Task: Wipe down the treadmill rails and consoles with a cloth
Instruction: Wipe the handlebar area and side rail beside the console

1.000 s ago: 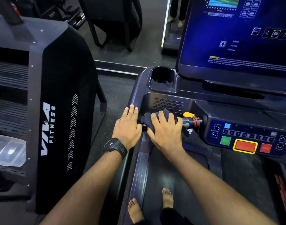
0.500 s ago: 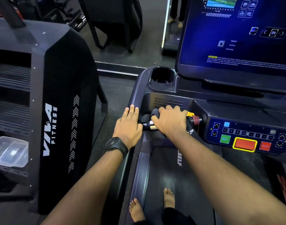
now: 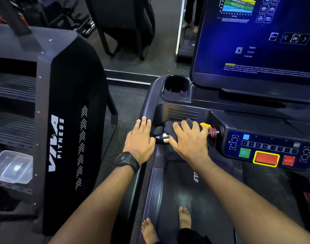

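- Neighbouring machine (image 3: 71,106), black, lettered "VIVA FITNESS"; we log it to the left of the treadmill, with a clear plastic container (image 3: 11,166) on its lower step.
- Treadmill console (image 3: 149,110), dark, with a lit blue screen (image 3: 256,50) above and a cup holder (image 3: 175,87) at its left corner.
- Belt (image 3: 203,199), dark; we count two bare feet at its near end.
- Control panel (image 3: 266,148), with green, red and yellow-framed buttons, just right of the handgrip.
- Right hand (image 3: 189,140), fingers slightly apart and bent over the cloth, clamping it down on the handgrip.
- Left hand (image 3: 140,138), flat, fingers straight and together, resting on the console's left edge; black watch (image 3: 127,160) at the wrist.
- Cloth (image 3: 170,128), dark, bunched under the right fingers, folds showing past the fingertips.
- Handgrip (image 3: 161,137), a short bar; we see its bare end between the two hands.
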